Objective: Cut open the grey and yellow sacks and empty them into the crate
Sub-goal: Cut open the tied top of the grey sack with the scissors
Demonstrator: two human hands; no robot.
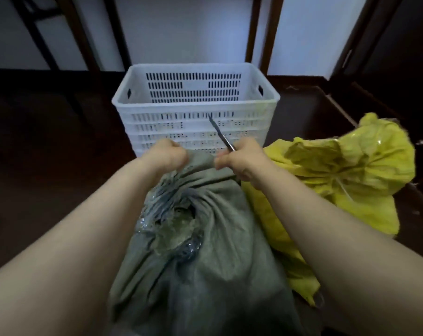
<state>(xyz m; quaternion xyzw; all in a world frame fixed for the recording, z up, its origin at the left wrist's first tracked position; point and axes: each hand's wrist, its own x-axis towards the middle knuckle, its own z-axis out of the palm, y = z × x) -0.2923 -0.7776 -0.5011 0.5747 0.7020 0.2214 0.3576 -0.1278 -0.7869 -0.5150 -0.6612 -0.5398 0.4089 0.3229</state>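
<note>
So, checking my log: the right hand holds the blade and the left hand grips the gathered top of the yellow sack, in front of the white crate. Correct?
Not quite: in the head view the left hand grips the top of the grey sack; the yellow sack lies to its right. The rest holds.

A dark floor [48,166] runs back to a white wall [181,27] with a dark skirting board [297,80] along its foot. Dark wooden posts [273,32] stand upright before the wall, and slanted dark bars [36,32] cross it at upper left.
</note>
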